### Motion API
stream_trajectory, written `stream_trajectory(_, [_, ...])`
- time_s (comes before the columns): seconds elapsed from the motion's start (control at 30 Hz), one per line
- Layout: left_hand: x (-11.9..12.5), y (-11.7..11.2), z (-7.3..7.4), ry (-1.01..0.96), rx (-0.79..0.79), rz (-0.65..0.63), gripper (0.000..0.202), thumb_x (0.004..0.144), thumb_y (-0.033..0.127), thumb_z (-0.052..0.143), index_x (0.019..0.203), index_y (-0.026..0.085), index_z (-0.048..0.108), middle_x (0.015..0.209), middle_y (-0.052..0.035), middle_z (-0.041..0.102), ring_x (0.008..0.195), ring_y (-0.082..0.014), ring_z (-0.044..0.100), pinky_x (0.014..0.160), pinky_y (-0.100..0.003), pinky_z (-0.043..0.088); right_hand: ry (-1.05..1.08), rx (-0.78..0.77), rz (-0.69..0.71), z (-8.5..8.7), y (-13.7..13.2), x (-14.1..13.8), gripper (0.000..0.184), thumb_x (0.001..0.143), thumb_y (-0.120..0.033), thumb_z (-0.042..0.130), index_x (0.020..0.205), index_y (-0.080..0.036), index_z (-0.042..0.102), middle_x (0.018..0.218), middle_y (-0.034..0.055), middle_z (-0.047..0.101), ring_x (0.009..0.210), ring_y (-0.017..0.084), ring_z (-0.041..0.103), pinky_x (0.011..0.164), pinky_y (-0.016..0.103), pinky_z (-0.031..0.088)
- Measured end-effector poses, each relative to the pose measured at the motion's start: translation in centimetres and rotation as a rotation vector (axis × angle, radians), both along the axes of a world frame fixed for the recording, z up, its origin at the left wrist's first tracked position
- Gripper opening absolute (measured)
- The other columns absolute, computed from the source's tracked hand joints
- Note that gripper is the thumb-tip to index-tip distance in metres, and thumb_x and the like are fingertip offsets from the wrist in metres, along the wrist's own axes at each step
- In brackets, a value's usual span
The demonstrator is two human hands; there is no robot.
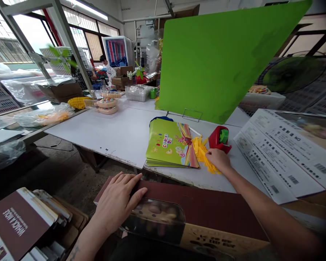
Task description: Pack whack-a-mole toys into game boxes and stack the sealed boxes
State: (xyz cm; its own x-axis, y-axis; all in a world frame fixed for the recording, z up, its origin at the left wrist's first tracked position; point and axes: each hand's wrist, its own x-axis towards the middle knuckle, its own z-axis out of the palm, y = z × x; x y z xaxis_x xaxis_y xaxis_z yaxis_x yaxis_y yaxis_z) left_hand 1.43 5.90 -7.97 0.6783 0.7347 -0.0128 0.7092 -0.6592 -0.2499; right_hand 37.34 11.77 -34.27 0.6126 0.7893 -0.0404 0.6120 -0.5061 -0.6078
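Resting L hand point(116, 197) on box point(212, 203), R hand point(219, 159) at strips point(200, 150)

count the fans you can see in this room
3: one green-bladed fan at left, a second green-bladed fan farther back, and a caged fan at right. The green board may hide more.

A green board point(214, 65) stands left of a round fan point(295, 74); a lit tube lamp point(91, 9) hangs overhead.

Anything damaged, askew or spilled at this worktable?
Mild oddities only: the front edge of the white table looks chipped, and the green board has dark patches, smudges or shadows, toward its right. Yellow strips lie in a loose, untidy heap by the right hand.
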Motion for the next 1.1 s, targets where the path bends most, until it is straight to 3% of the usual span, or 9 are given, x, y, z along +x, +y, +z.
stream_trajectory(0.2, [0.1,0.0,0.0,-0.001,-0.001,0.019,0.060,0.101,0.058,0.031,0.137,0.019,0.058,0.126,-0.0088,0.068,0.116,-0.0290,0.059,0.106,-0.052,0.041,-0.019,0.064,-0.073,-0.2,0.0,0.3,0.024,0.093,-0.023,0.046,0.101,-0.016,0.068,0.103,0.0119,0.073,0.088,0.022,0.066,0.056,0.028,0.032])
stream_trajectory(0.37, [0.1,0.0,0.0,0.000,-0.003,0.023,0.061,0.101,0.058,0.030,0.138,0.019,0.058,0.126,-0.0089,0.068,0.117,-0.0290,0.059,0.107,-0.052,0.040,-0.015,0.069,-0.033,-1.1,0.3,0.3,0.017,0.093,-0.022,0.054,0.101,-0.013,0.067,0.084,0.0073,0.070,0.075,0.019,0.064,0.063,0.029,0.041])
stream_trajectory(0.5, [0.1,0.1,0.0,0.005,-0.005,0.022,0.060,0.101,0.058,0.030,0.138,0.019,0.057,0.127,-0.0088,0.068,0.117,-0.0291,0.059,0.107,-0.053,0.040,0.018,0.132,-0.034,-2.0,0.3,0.6,0.015,0.091,-0.019,0.058,0.103,-0.014,0.066,0.091,0.0042,0.070,0.079,0.015,0.063,0.073,0.029,0.047])
stream_trajectory(0.87, [-0.1,-0.2,0.0,-0.014,0.040,-0.017,0.057,0.101,0.056,0.035,0.135,0.018,0.060,0.123,-0.0092,0.070,0.114,-0.0293,0.061,0.106,-0.052,0.043,0.126,0.281,-0.167,-2.7,-0.6,1.6,0.015,0.082,-0.027,0.055,0.088,-0.018,0.066,0.093,0.0087,0.074,0.082,0.023,0.066,0.066,0.029,0.041])
stream_trajectory(1.1, [-0.1,-0.2,-0.1,-0.024,0.051,-0.030,0.055,0.101,0.055,0.037,0.134,0.018,0.060,0.124,-0.0093,0.070,0.114,-0.0290,0.061,0.106,-0.052,0.043,0.104,0.249,-0.146,-1.8,-1.1,1.0,0.032,0.091,-0.028,0.041,0.111,-0.015,0.063,0.103,0.0113,0.073,0.085,0.024,0.066,0.065,0.029,0.040])
